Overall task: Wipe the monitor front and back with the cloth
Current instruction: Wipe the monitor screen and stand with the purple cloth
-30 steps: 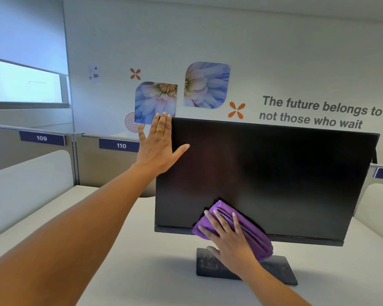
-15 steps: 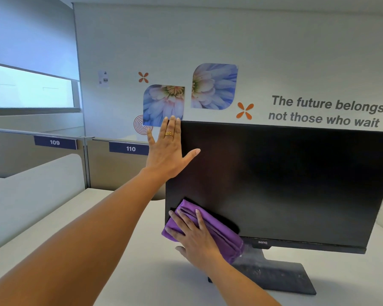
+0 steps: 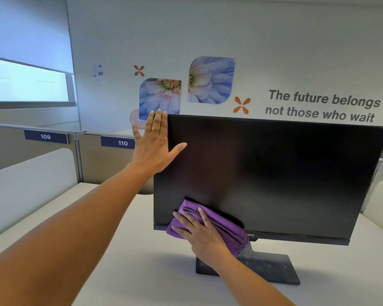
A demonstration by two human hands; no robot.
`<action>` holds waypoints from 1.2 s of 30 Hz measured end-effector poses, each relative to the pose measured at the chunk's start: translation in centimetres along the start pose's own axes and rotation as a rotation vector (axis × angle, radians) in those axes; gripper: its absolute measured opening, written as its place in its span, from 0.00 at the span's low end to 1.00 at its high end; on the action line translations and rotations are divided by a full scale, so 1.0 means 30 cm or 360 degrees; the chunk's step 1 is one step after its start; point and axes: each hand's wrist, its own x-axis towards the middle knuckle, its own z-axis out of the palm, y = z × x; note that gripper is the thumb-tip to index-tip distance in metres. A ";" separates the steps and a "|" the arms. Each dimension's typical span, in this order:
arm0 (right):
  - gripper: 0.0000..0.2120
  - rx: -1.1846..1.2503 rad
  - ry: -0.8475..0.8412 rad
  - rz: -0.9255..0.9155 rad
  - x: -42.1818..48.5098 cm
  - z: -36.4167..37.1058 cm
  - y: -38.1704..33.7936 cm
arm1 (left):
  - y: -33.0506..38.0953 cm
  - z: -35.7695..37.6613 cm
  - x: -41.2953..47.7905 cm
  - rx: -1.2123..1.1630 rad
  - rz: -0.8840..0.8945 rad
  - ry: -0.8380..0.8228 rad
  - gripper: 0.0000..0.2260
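The monitor (image 3: 274, 173) stands upright on its foot near the middle of the bench (image 3: 131, 261), with its dark screen facing the person. It is a wide, thin, flat panel with a matte black face, a narrow frame and a small maker's mark on the bottom strip.

A purple cloth (image 3: 227, 228), soft and folded into a thick ridged pad, lies against the lower left of the screen and overlaps the bottom strip. The right hand (image 3: 205, 237) lies flat on it. Its grip is spread and the fingers (image 3: 202, 215) are fanned out, pressing rather than pinching. This probably keeps a broad patch of fabric on the glass for the wipe.

The left hand (image 3: 153, 149) is at the upper left corner with an open grip. Its fingers are straight and together along the side edge, and the thumb (image 3: 178, 148) is splayed across the front. I judge that it braces the panel so the wiping push does not rock or turn it. A gold ring (image 3: 155, 128) sits on one finger.

Below, the flat dark foot (image 3: 272, 269) looks dusty and speckled. The bench is pale and smooth. Behind it run low grey dividers (image 3: 9, 146) with blue number plates (image 3: 45, 136), then a wall with flower pictures (image 3: 210, 80) and lettering. The front is the side being wiped, and the back, hidden from here, seems not yet done.
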 end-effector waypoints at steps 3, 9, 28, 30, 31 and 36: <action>0.38 0.0019 0.0053 0.0035 -0.070 0.009 0.063 | 0.009 -0.001 0.002 0.0005 -0.0028 0.0003 0.41; 0.37 0.0164 0.0130 0.0118 -0.192 0.025 0.165 | 0.053 -0.013 0.004 -0.0044 -0.0102 0.0001 0.41; 0.48 0.0208 0.0173 0.0117 -0.394 0.089 0.339 | 0.348 -0.022 -0.012 0.0033 0.0125 0.0136 0.37; 0.44 0.0220 0.0170 0.0009 -0.331 0.074 0.289 | 0.401 -0.020 -0.015 0.0056 0.0198 0.0126 0.37; 0.41 0.0225 0.0151 -0.0016 -0.304 0.066 0.272 | 0.421 -0.018 -0.015 0.0066 0.0216 0.0117 0.37; 0.36 0.0290 0.0058 0.0024 -0.290 0.070 0.266 | 0.482 0.005 -0.007 0.0057 0.0187 0.0036 0.36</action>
